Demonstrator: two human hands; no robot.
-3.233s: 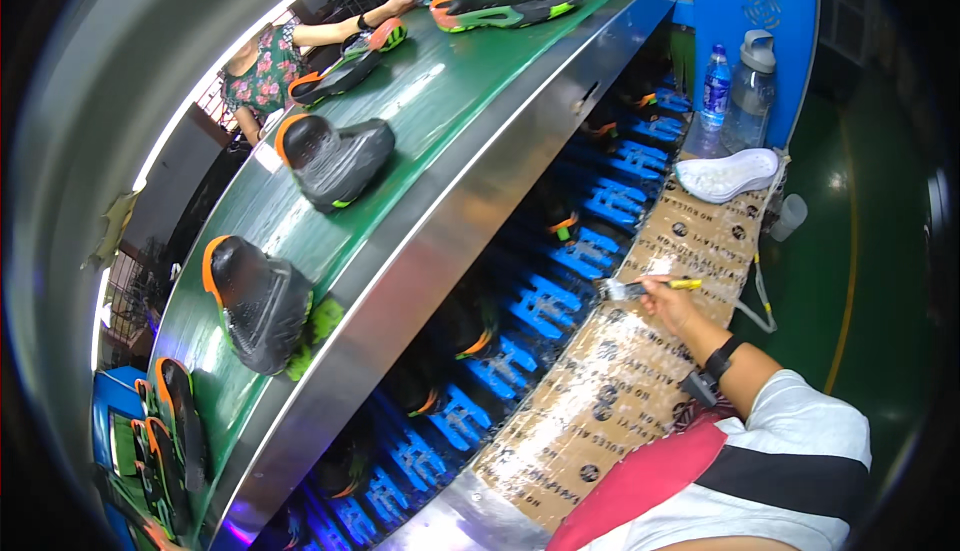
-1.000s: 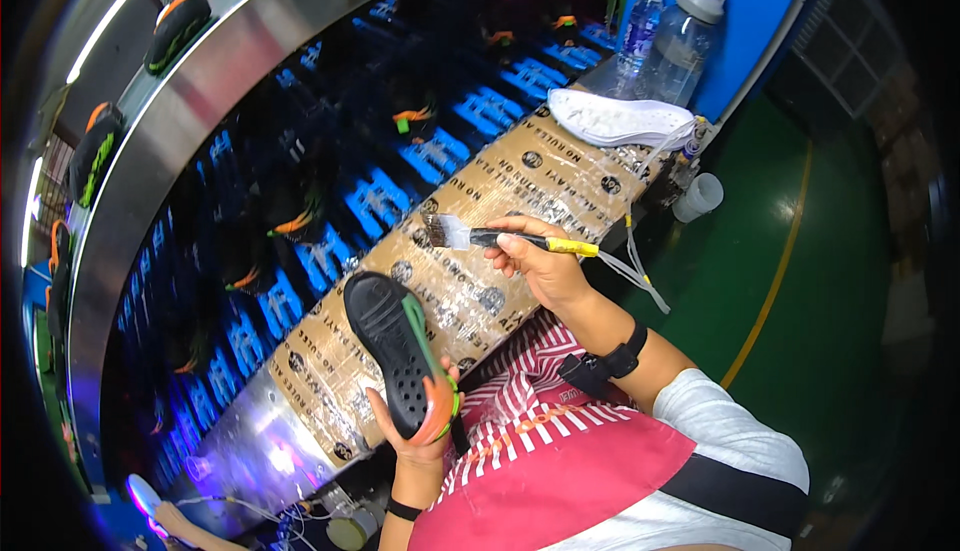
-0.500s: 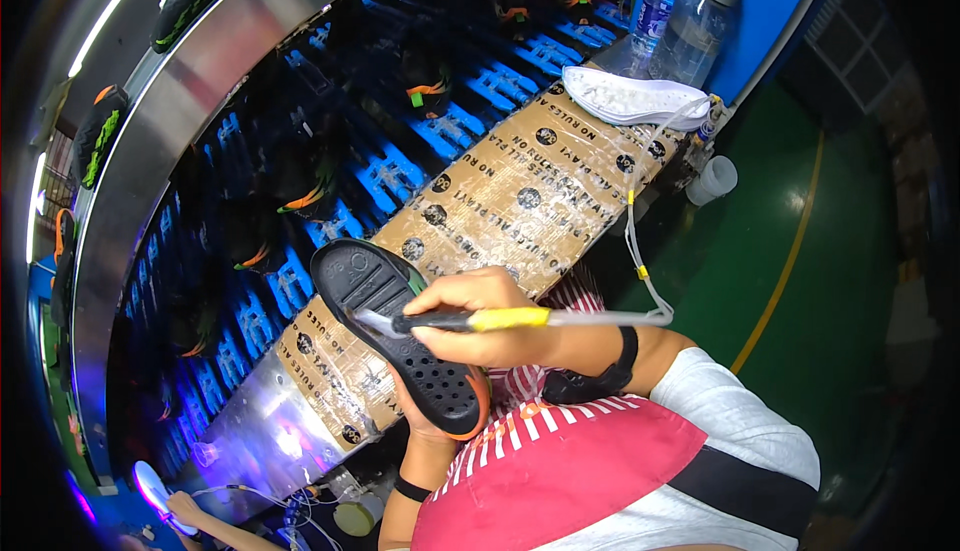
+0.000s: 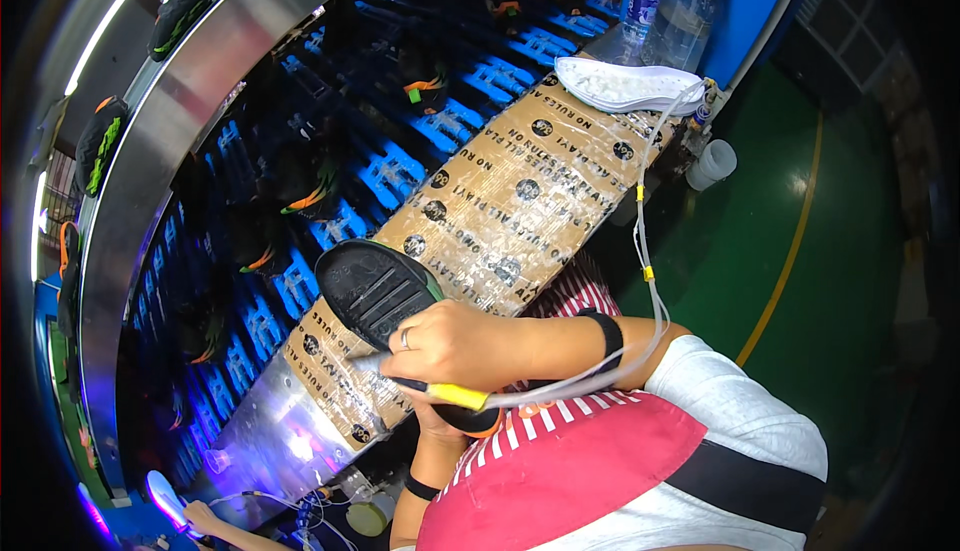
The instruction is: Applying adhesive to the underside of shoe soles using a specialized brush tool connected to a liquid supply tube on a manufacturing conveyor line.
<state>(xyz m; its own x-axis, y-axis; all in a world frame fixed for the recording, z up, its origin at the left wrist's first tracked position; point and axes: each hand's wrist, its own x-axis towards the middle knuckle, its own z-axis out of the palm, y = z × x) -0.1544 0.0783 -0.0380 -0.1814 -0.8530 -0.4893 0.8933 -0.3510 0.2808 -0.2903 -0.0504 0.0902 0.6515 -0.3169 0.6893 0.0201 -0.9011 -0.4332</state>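
Observation:
A black shoe sole [image 4: 372,289] with a grooved underside faces up, tilted over the bench edge. Its orange-edged heel rests in my left hand [image 4: 438,419], whose fingers are partly hidden behind it. My right hand [image 4: 445,343] is closed around a hose-fed brush [image 4: 458,397] with a dark handle and yellow tape. The pale, motion-blurred bristles are by the sole's left edge; whether they touch it I cannot tell. That hand and wrist cover the sole's middle and much of its heel. A clear hose trails from the handle along my right forearm.
Brown printed cardboard [image 4: 480,216] covers the bench. Beyond it run blue racks [image 4: 390,173] holding dark shoes. A white sole [image 4: 630,86], a large clear jug [image 4: 685,16] and a bottle stand at the far right. Another person's hand [image 4: 203,519] holds a glowing pale piece lower left.
The brush has moved from the sole's middle to its left edge. My right hand has turned over and now covers more of the sole. My left hand still holds the heel.

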